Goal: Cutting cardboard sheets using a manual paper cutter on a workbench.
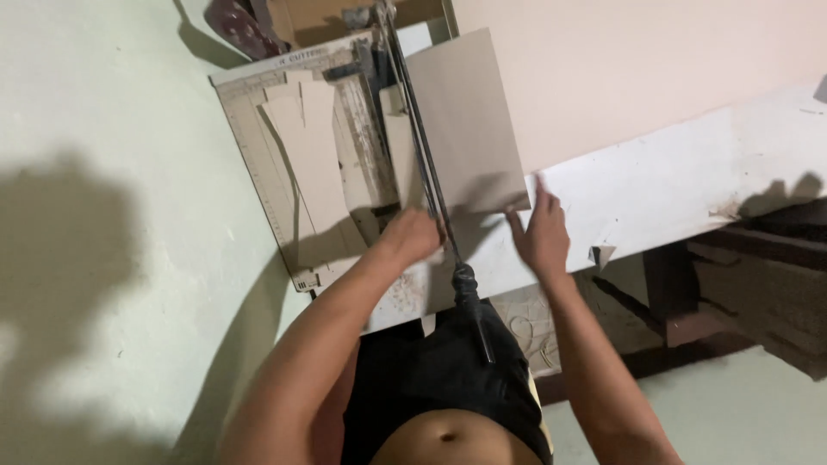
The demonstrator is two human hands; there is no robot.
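A paper cutter board point(258, 129) lies in front of me with its long black blade arm point(422, 155) running from the top down to a dark handle point(469, 293) near my waist. My left hand point(412, 237) is closed on the blade arm, just above the handle. A grey cardboard sheet point(465, 120) lies to the right of the blade. My right hand point(541, 232) rests with fingers spread at that sheet's near edge. Several cut cardboard strips point(310, 155) lie on the board left of the blade.
A white tabletop point(672, 181) extends to the right, with a torn scrap point(601, 254) at its edge. Dark wooden framing point(741, 275) sits below it. A pale wall or floor point(103, 172) fills the left. A brown box point(319, 17) is at the top.
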